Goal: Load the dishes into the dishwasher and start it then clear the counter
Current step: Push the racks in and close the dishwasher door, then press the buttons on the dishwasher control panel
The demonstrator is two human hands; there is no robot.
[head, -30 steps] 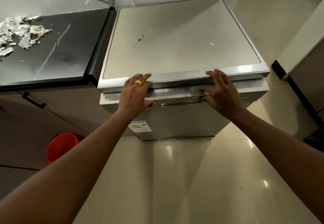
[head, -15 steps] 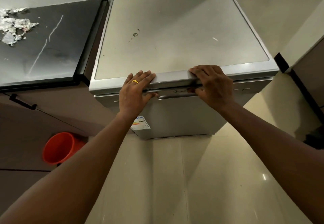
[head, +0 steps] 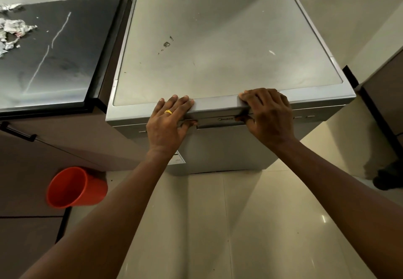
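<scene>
Dishwasher (head: 218, 49) stands door closed, just beside the bench (head: 65, 60). Left hand (head: 168, 126) lies flat on its front top edge, thumb beneath; right hand (head: 268, 117) curls over that edge, thumb at the door handle (head: 218, 124). Judged purpose: bracing the top while working the door.
</scene>
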